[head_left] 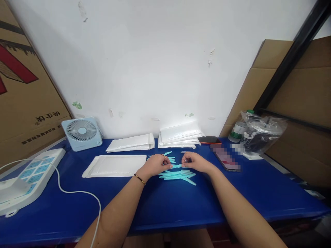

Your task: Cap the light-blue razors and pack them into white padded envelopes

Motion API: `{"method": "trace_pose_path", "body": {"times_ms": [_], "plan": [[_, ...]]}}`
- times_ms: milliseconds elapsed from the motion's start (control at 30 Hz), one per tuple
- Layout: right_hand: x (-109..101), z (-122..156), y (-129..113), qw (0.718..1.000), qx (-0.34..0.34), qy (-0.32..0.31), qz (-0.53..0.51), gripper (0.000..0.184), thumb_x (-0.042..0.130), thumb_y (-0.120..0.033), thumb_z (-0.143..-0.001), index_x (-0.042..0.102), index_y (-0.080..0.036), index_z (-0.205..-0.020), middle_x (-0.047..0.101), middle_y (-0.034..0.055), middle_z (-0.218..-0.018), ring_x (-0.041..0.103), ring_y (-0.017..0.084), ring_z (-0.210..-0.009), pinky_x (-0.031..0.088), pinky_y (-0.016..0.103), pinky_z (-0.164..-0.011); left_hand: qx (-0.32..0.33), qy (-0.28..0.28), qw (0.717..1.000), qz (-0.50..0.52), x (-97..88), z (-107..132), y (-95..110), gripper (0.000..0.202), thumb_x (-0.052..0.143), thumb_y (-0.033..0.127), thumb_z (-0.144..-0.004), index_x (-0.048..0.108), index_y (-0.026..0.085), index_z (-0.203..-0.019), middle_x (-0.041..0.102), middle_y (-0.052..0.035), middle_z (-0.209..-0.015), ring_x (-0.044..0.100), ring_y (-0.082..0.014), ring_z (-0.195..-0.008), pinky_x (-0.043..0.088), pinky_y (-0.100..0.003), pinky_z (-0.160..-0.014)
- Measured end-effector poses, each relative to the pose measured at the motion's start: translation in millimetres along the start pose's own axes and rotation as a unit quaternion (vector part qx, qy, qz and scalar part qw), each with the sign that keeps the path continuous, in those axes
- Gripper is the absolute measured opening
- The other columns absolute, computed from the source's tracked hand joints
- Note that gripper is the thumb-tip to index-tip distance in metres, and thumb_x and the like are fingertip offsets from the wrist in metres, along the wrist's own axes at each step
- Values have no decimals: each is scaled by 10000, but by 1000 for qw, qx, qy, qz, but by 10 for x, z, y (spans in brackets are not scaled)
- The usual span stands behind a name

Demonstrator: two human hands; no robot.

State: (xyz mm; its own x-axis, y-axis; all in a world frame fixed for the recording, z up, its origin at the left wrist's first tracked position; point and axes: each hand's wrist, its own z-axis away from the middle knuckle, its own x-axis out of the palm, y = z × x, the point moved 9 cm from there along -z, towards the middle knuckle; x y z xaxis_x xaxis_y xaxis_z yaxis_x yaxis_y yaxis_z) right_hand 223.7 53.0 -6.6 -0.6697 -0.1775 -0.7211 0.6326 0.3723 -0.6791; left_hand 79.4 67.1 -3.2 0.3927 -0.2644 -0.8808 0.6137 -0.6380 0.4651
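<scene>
A slim turquoise plastic stick [176, 166] spans the gap between my two hands. My left hand [154, 164] pinches its left end between thumb and fingers. At the other end, the closed fingertips of my right hand [195, 162] grip it. Just in front lies a loose pile of similar turquoise sticks [177, 175], several of them, one slanting out to the right. More turquoise sticks [168, 153] lie behind my left hand, partly hidden by it. A flat white padded envelope [116, 166] rests left of my left hand.
Behind are more white envelopes [131, 143] and a stack of white envelopes [179, 132]. A blue fan [82, 132], power strip [38, 172] and white cable [77, 191] occupy the left. Rightward lie a phone [224, 158], a bottle [236, 132] and a bagged container [258, 136].
</scene>
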Motion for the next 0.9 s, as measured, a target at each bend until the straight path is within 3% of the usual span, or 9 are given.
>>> {"method": "trace_pose_path", "body": {"times_ms": [167,367,467,567,633,767,900], "plan": [[-147,-11,40,998,-8,57,-10,218,616,-397,-775,644,-183,-744,574,20,-793,533,141,-684,413,253,-620,7,47,994,-95,-137,-34,44,260,452,351,-878,651,208,-792,679,-23,-846,596,-175,-800,375,-267,-693],[-439,35,247,982,31,180,46,240,631,-428,-747,648,-191,-782,589,32,-809,538,167,-729,415,280,-658,-49,108,983,-139,-350,-6,-222,209,468,338,-873,646,229,-858,665,-12,-904,590,-180,-845,360,-303,-747],[-321,36,162,990,23,121,73,254,620,-448,-759,655,-198,-786,584,33,-849,544,158,-719,409,294,-685,-37,109,987,-115,-309,3,-227,160,546,351,-820,647,245,-884,653,-2,-927,584,-171,-865,360,-295,-755],[-92,32,32,992,6,21,123,213,667,-419,-735,661,-207,-758,576,18,-828,561,177,-783,370,341,-777,4,80,992,-98,-183,-7,-115,134,602,356,-778,657,254,-845,652,14,-902,582,-171,-880,351,-294,-766],[3,29,-13,988,2,-11,152,171,700,-366,-717,651,-205,-747,573,13,-815,561,206,-856,334,365,-808,21,63,993,-96,-107,-12,-49,138,619,355,-767,664,260,-856,655,15,-875,577,-182,-905,345,-296,-766],[72,5,-33,987,11,-23,159,117,683,-299,-744,629,-195,-735,577,10,-821,558,212,-881,311,366,-806,25,38,994,-100,-9,-23,11,103,591,315,-797,668,245,-800,662,16,-791,586,-170,-834,339,-296,-746],[23,-1,-23,988,0,-6,154,111,658,-300,-766,630,-199,-729,583,9,-824,559,198,-861,314,360,-818,16,43,990,-131,-59,-24,-20,134,558,269,-819,660,209,-756,674,-9,-797,592,-176,-809,341,-307,-744]]}}
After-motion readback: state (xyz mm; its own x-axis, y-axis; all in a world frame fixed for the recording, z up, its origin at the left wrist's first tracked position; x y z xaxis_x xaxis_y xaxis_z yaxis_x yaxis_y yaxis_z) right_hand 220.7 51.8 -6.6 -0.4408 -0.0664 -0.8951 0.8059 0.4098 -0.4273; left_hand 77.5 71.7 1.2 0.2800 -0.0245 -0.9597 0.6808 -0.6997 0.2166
